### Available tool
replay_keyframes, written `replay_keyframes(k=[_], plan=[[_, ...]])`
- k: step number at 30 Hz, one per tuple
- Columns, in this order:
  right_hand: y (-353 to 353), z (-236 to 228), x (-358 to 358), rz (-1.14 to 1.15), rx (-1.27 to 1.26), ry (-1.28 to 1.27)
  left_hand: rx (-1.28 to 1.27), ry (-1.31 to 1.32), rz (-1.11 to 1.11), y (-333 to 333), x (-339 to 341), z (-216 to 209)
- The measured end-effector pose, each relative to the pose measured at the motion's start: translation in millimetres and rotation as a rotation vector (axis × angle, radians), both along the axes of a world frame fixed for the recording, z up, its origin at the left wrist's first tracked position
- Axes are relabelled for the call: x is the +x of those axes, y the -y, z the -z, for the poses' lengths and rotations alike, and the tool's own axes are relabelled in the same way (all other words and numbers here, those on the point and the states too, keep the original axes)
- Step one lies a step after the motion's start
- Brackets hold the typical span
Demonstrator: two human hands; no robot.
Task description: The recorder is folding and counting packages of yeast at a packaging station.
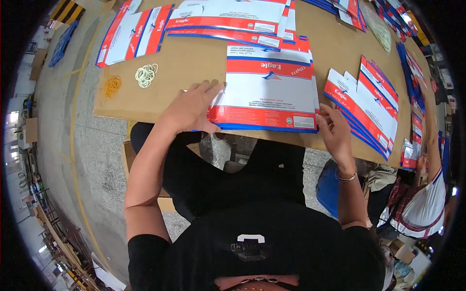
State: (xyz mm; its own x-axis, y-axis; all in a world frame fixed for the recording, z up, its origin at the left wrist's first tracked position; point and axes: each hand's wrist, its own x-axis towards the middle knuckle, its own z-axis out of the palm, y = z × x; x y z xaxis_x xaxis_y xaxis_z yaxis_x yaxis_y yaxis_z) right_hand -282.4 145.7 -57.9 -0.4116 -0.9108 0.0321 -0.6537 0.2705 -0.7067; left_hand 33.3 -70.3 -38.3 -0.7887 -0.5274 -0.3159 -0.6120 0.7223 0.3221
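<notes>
"Red, white and blue card: what is it, and where?"

"Seen from my head, it's a flat carton stack point(269, 92) on the brown table point(194, 58), between my 2 hands, along the near edge. White fills its middle, red bands cross above and below, and blue trims the bottom."

"Your grip?"

"My left hand point(191, 105) is spread, fingers on the left edge, thumb by the near corner. My right hand point(334, 130) is loosely curled at the right edge; I can't tell whether it pinches anything."

"And room?"

"Bare table opens leftward to the pale rubber bands point(146, 75) and orange bands point(112, 86). Rightward, a narrow gap, then a fanned carton pile point(364, 104). More cartons point(228, 17) crowd the far edge."
</notes>
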Motion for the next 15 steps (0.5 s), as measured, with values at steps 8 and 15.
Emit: replay_keyframes(k=[8, 15], plan=[[3, 13, 6, -0.036, -0.012, -0.046, 0.018, -0.086, 0.003, 0, 2, -6], [7, 17, -3, 0.2, 0.046, 0.662, -0.022, -0.164, 0.009, -10, 3, -18]])
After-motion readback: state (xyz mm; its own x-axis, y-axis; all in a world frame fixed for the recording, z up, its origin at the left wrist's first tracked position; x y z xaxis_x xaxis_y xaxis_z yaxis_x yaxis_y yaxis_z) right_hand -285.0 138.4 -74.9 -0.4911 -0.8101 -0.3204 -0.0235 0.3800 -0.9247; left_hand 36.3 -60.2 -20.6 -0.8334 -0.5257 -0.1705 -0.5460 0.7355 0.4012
